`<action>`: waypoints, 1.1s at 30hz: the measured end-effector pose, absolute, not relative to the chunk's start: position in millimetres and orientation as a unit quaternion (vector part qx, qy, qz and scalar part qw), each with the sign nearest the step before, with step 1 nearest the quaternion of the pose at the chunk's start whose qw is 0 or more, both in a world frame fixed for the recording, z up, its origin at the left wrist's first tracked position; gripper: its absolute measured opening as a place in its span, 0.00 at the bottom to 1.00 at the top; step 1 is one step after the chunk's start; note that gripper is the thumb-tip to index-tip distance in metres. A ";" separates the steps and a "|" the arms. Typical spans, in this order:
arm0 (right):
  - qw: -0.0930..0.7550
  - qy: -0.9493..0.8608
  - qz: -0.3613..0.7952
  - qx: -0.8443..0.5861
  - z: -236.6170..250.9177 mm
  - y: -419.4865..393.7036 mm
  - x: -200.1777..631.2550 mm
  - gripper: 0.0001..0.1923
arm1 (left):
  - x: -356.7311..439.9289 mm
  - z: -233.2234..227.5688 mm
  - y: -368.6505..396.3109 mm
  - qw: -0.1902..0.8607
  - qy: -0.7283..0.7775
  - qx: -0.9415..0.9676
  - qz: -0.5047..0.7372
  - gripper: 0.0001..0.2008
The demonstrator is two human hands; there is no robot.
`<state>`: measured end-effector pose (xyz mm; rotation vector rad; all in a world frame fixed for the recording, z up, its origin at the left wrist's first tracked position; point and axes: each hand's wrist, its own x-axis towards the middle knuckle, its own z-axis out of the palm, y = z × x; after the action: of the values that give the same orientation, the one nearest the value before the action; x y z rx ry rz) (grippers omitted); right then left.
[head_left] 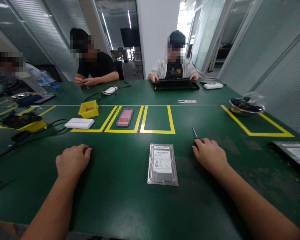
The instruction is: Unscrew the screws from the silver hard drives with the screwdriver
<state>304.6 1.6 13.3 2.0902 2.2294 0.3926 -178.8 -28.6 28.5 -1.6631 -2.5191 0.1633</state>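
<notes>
Head view: right hand [211, 152] pinches slim silver-shafted metal tool [195, 133], left hand [73, 160] curled, can't tell if pressed together; silver rectangular metal hard drive [162, 164] near six o'clock, seemingly unclamped on green bench [115, 193], could skid under sideways pressure.

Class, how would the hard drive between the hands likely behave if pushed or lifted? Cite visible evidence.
The hard drive is probably stiff and heavy for its size, given its metal-looking case. Lying flat on its broad face, it seems unlikely to roll or tip. The shiny tabletop suggests it may slide when pushed.
</notes>
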 end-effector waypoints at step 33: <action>0.026 0.733 0.140 0.665 11.4 0.6 305.5 0.17 | -192.2 14.5 -39.2 0.098 -0.806 -0.581 0.056 0.24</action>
<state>305.5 0.6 11.4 2.0562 2.2643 0.4328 -192.2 -39.2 14.5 -1.7193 -2.3861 0.1669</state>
